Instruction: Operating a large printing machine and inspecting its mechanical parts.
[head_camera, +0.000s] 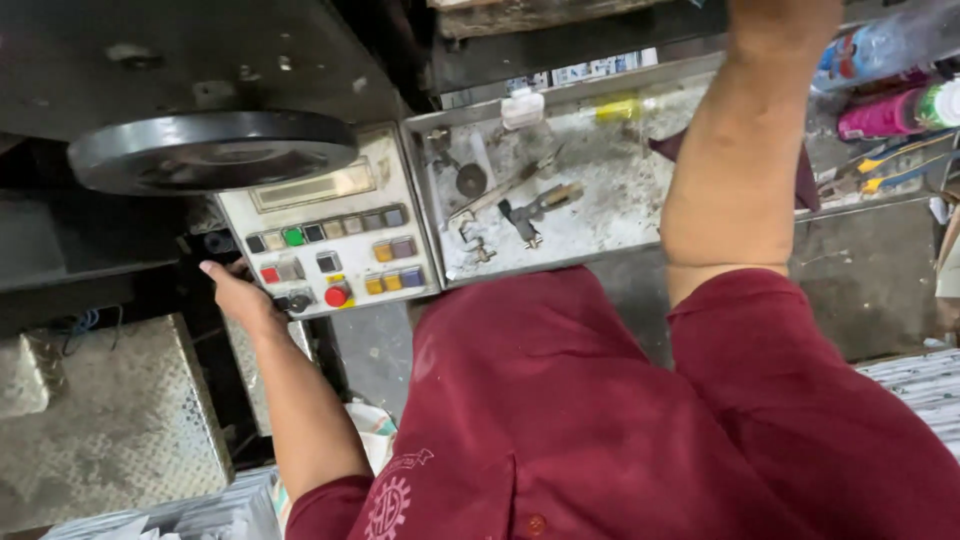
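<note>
Control panel (325, 235): left hand (240, 295) touches its lower left edge.

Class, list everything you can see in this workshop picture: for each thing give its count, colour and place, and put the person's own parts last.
control panel: one, cream with coloured buttons, left of centre
red round button: one, red, panel's lower edge
handwheel: one, black, above the panel
metal tray: one, grey and grimy, right of the panel
hand tools: several, metal, lying in the tray
yellow-handled tool: one, at the tray's back edge
small white bottle: one, tray's back edge
pink bottle: one, top right
checker-plate step: one, grey, lower left
shirt: one, maroon, foreground
left hand: one, at the panel's lower left corner
right arm: one, raised; its hand is out of view
</note>
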